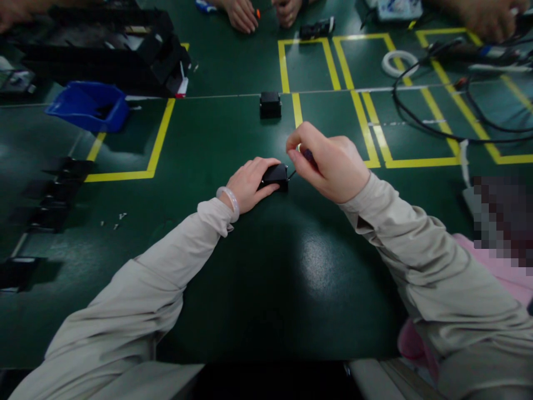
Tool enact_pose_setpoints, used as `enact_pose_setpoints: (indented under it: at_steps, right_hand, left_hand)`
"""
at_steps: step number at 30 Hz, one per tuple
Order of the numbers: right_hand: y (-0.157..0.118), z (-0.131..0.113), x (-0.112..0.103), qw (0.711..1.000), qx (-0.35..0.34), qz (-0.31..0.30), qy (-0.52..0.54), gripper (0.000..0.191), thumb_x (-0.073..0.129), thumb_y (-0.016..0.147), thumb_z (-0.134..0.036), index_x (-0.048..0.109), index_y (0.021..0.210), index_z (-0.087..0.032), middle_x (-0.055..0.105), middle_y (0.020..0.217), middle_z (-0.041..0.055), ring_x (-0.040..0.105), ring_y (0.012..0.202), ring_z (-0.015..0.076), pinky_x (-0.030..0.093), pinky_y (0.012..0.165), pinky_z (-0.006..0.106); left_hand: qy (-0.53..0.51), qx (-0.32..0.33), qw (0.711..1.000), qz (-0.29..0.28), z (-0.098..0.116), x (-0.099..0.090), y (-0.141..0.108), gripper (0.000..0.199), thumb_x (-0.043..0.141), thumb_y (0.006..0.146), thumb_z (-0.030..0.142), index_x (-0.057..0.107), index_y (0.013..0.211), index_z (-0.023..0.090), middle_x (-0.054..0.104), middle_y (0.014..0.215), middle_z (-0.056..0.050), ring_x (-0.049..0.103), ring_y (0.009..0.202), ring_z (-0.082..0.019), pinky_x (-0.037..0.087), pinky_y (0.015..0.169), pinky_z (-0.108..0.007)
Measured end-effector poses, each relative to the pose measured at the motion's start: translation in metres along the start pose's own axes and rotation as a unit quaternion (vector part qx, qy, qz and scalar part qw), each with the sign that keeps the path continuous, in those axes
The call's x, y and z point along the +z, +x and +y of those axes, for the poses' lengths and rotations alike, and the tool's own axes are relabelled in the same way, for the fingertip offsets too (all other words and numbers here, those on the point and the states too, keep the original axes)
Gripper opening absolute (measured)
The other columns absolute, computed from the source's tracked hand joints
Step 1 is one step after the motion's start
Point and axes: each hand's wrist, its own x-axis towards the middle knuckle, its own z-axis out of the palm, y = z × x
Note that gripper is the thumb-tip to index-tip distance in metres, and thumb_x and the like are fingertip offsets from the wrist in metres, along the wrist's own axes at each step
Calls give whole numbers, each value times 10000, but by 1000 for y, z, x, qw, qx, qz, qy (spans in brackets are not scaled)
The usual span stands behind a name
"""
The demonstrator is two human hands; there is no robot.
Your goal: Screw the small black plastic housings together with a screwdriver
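On the green tabletop, my left hand (250,183) is closed around a small black box (276,175), its thumb on the near side and its fingers over the far side. From the right, my right hand (331,161) grips a screwdriver (308,156), whose handle is mostly hidden in the fist. The thin shaft slants down to the right end of the box, where a small bright screw head seems to sit. A second black box (270,104) stands farther back, apart from both hands.
A blue bin (89,106) and a large black rack (108,55) stand at the left. Several screws (116,225) and black parts (52,200) lie nearer. Black cables (410,114) and a white tape roll (400,63) lie right. Co-workers' hands (241,14) are across the table.
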Motion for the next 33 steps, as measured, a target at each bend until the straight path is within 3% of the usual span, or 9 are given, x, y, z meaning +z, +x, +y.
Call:
enact_pose_setpoints:
  at_steps: [33]
  right_hand:
    - [0,-1,0,1000,2,8,10,409,265,993,-391,574,1142,-169,613,781,28,523,612,123,399,658,277]
  left_hand:
    - [-12,-6,1000,-4,1,-1,0,460,551,933,363,470,1338,159,578,1263,-129,562,1115,-284,451,999,-447]
